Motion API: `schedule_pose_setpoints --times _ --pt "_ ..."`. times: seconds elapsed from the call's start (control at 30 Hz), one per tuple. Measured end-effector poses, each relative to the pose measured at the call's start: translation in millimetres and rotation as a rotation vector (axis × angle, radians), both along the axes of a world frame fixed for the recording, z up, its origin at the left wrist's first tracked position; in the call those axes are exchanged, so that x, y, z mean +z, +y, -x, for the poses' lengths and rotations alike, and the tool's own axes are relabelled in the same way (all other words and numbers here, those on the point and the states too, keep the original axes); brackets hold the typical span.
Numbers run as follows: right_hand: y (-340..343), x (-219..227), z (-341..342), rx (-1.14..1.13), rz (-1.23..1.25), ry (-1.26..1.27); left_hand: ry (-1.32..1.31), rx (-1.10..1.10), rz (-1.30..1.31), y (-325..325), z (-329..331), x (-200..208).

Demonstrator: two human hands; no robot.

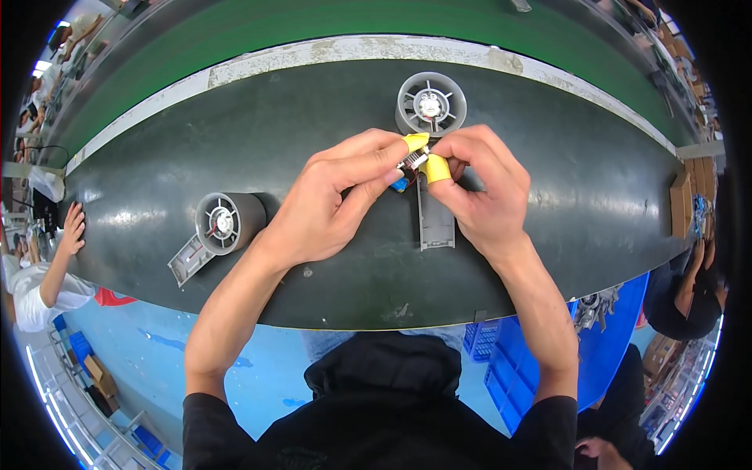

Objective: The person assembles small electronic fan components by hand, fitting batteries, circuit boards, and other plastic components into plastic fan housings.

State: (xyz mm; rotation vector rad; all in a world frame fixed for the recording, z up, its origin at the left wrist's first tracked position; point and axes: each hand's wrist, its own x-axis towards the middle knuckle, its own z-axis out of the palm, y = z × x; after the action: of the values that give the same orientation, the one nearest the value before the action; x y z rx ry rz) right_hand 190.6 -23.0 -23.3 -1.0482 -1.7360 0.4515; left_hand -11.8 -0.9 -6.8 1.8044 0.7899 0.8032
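Between the fingertips of my left hand (pixel 352 184) and my right hand (pixel 486 184) is a small white-and-dark electronic part (pixel 414 160) with thin wires. Both hands are closed on it in a pinch. Yellow covers wrap a left fingertip and a right digit. Just below the part shows a blue piece (pixel 400 185), partly hidden by my fingers. Right behind my hands stands a grey fan housing (pixel 430 100) with a round spoked opening. Its flat grey handle (pixel 436 219) extends toward me under my hands.
A second grey fan housing (pixel 229 224) with a handle lies on the dark green table (pixel 337 290) at left. Beyond its pale far edge runs a green surface (pixel 329 19). A blue bin (pixel 599 337) holding grey parts stands at right. Other people sit at both sides.
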Motion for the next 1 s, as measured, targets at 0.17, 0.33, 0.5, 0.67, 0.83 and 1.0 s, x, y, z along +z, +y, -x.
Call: schedule_pose_setpoints --times 0.17,0.33,0.5,0.67,0.83,1.0 --pt "0.2 1.4 0.3 0.007 0.019 0.006 0.026 -0.014 -0.074 2.9 1.7 -2.6" --pt "1.2 0.6 -3.3 0.016 -0.026 -0.073 0.03 -0.024 -0.125 3.6 2.0 -2.5" --pt "0.0 1.3 -3.5 0.019 -0.035 -0.09 -0.012 -0.021 -0.075 1.8 2.1 -4.3" --pt "-1.5 0.7 -1.5 -0.004 -0.049 -0.058 -0.008 -0.001 -0.092 -0.5 -0.1 -1.7" --pt "1.0 2.0 -3.1 -0.005 -0.145 -0.173 -0.004 -0.014 -0.141 2.0 2.3 -1.8" --pt "3.7 3.5 -5.0 0.026 -0.138 -0.188 0.019 -0.071 -0.156 5.4 5.0 -1.0"
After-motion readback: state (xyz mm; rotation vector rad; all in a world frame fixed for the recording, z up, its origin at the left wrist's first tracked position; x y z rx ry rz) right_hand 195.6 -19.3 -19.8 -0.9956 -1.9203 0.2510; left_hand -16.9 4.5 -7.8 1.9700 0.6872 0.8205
